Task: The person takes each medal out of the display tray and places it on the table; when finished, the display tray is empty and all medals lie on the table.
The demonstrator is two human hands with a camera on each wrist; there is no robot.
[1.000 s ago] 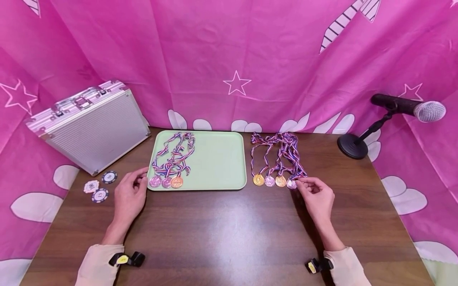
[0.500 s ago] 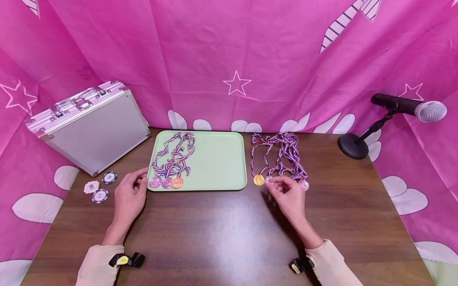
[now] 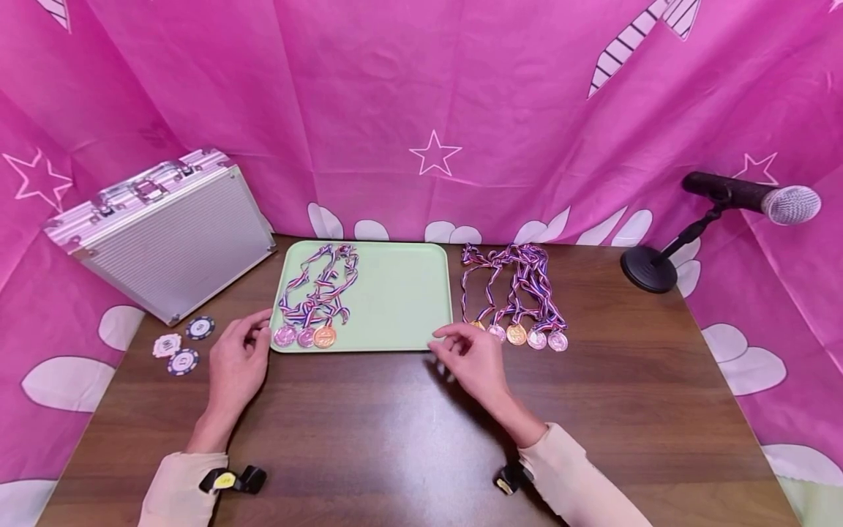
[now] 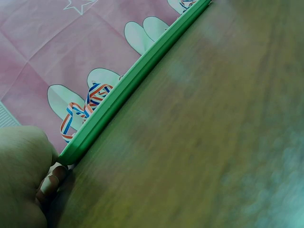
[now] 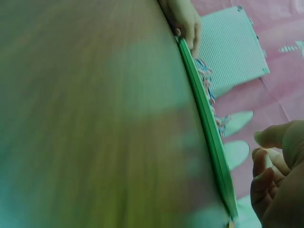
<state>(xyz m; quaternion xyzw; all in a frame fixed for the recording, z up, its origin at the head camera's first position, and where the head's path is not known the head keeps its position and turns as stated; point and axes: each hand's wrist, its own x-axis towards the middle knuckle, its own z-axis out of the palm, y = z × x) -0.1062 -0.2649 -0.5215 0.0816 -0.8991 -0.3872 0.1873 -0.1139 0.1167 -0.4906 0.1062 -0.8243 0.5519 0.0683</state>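
Observation:
At the front left corner of the green tray [image 3: 395, 296], my left hand [image 3: 238, 359] holds the edge, thumb and fingers close together there. Two silvery medals [image 3: 285, 336] and a bronze medal [image 3: 325, 337] lie on the tray's left side, their striped ribbons [image 3: 320, 289] stretched toward the back. My right hand [image 3: 476, 362] is over the tray's front right corner with fingers loosely bent. Between thumb and fingertips [image 5: 259, 137] a gap shows in the right wrist view, with nothing in it. A gold medal [image 3: 477, 324] is partly hidden behind this hand.
Right of the tray lie a bronze medal [image 3: 516, 334] and several silvery medals [image 3: 557, 341] with tangled ribbons [image 3: 527, 278]. An aluminium case [image 3: 178, 241] and poker chips [image 3: 183, 361] are at left. A microphone [image 3: 737, 194] on a stand is at right, before a pink curtain [image 3: 369, 110].
My right hand has moved left from the rightmost medals, past the silver one, to the tray's corner. A further silvery medal now shows at the row's right end. My left hand stays put.

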